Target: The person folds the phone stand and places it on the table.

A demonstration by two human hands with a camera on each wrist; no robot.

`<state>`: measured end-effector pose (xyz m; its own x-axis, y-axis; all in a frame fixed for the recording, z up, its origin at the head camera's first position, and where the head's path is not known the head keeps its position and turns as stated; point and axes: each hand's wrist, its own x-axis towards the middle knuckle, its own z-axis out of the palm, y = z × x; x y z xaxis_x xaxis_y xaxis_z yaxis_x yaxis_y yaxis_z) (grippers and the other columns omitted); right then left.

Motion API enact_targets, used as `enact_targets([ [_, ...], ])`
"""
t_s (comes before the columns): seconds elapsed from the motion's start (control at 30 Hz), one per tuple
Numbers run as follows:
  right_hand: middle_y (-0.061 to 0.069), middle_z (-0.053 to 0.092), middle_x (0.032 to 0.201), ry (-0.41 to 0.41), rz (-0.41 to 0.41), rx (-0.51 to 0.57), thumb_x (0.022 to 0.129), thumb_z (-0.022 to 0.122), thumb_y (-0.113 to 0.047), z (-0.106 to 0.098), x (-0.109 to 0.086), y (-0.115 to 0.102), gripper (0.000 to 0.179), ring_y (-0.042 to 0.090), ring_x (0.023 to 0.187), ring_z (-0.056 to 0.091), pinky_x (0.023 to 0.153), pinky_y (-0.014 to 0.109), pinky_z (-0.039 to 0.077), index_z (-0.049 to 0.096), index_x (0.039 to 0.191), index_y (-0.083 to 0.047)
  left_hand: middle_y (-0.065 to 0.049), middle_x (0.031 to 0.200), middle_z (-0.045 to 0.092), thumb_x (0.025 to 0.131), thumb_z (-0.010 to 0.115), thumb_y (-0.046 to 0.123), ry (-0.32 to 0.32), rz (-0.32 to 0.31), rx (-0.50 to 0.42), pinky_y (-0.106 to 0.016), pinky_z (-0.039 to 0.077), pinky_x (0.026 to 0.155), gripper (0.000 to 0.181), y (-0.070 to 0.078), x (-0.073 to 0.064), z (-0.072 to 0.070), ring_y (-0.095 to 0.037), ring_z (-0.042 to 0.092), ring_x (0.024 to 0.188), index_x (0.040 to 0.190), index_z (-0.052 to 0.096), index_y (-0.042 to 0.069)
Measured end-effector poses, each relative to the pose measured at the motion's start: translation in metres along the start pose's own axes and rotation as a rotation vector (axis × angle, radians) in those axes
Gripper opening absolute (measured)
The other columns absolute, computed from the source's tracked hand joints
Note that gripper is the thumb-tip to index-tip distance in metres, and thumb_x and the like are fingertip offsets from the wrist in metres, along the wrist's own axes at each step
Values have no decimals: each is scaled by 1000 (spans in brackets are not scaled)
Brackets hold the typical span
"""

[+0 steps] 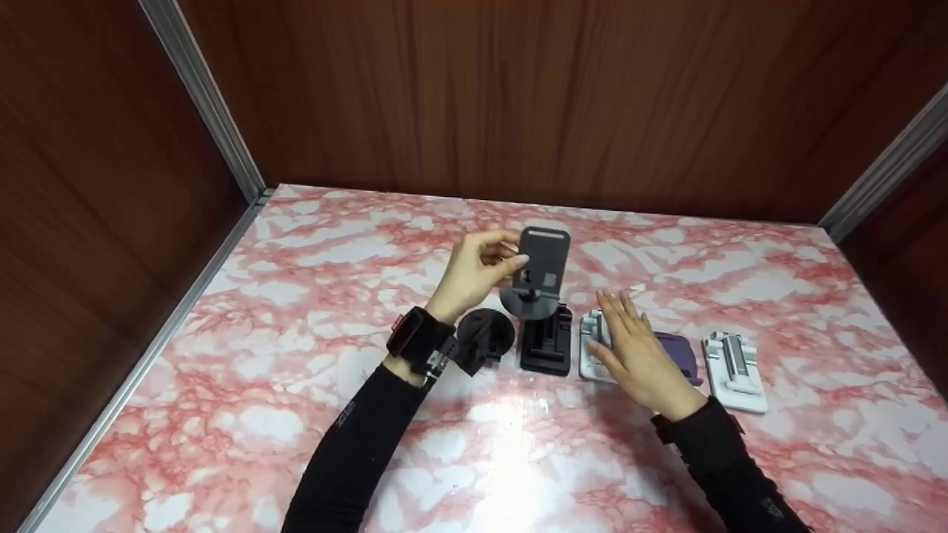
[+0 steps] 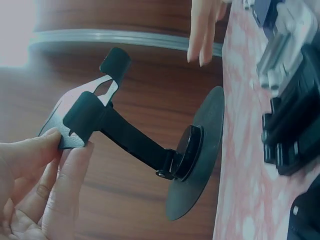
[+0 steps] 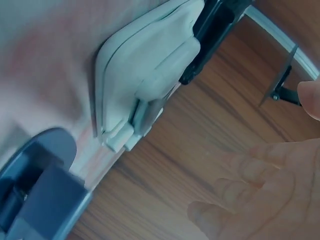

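My left hand (image 1: 474, 270) pinches the upper plate of a dark grey phone stand (image 1: 546, 255) by its side edge. In the left wrist view, the stand's hooked plate, hinged arm and round base (image 2: 200, 165) hang in the air. My right hand (image 1: 643, 361) hovers with fingers extended over a folded white phone stand (image 1: 592, 366), partly hiding it and a purple phone stand (image 1: 675, 355). The right wrist view shows that hand (image 3: 270, 190) holding nothing, beside the white stand (image 3: 145, 70).
Left of the right hand lie a folded black phone stand (image 1: 546, 352) and a black round-based stand (image 1: 485, 337). Another white phone stand (image 1: 737, 374) lies at the right end of the row. Wood-look panels (image 1: 518, 96) enclose the red-and-white marbled table (image 1: 259, 355).
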<state>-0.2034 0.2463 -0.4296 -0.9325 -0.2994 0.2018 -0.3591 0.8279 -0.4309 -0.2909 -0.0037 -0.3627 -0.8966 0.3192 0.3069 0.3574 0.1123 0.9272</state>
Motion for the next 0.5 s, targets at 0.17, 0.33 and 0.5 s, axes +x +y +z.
enact_targets([
  [0.17,17,13,155,-15,-8,104,97,44,-36,0,2,-4,68,36,143,5,114,59,12,5,150,-17,-18,89,70,83,68,12,-51,-2,-30,-31,59,62,27,4,-8,8,-11,62,67,108,66,3],
  [0.33,15,17,154,-32,0,290,97,43,-34,0,7,-6,65,35,141,19,112,55,22,7,150,-20,-22,90,68,84,67,10,-90,-21,-68,-39,59,67,27,11,-18,16,-14,61,69,108,64,0],
  [0.5,16,36,147,-106,67,778,98,44,-28,0,15,-6,61,26,132,39,108,45,35,14,149,-13,-26,89,67,84,65,5,-118,-5,-79,-38,59,67,23,31,-33,20,-16,60,68,106,63,-4],
])
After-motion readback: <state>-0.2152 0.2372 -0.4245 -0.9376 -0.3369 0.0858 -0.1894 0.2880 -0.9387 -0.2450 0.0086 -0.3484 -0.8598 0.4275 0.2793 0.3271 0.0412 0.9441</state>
